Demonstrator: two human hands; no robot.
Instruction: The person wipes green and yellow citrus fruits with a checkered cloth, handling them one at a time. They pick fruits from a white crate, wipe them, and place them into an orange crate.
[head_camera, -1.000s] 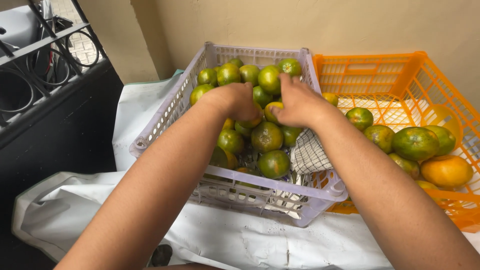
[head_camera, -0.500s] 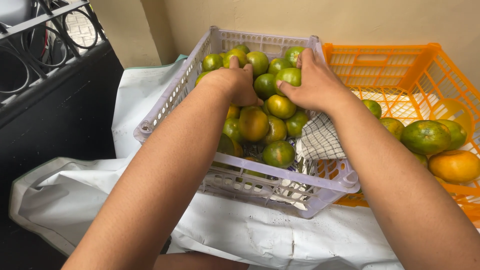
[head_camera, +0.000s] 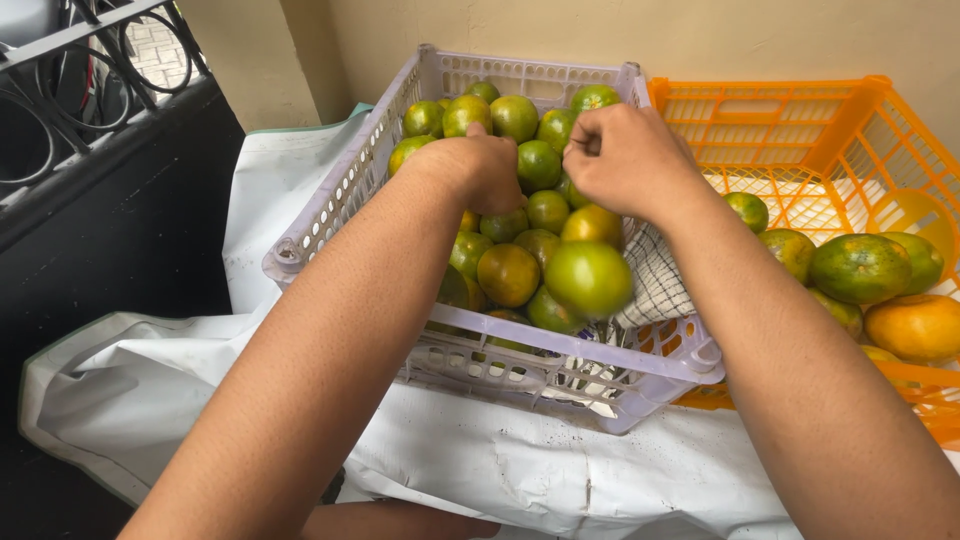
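lilac crate (head_camera: 330, 195) sits tilted on the white sheet (head_camera: 500, 470), long axis running away from the camera. left hand (head_camera: 478, 172) curls shut on green citrus fruit (head_camera: 540, 165) inside; right hand (head_camera: 625, 160) is fisted just above the pile, contents hidden. orange crate (head_camera: 850, 130) touches its right side.

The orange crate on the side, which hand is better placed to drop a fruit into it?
Right, probably. The right hand sits over the lilac crate's edge bordering the orange crate, so it need not cross the body. The left hand is farther over, among the green citrus fruits.
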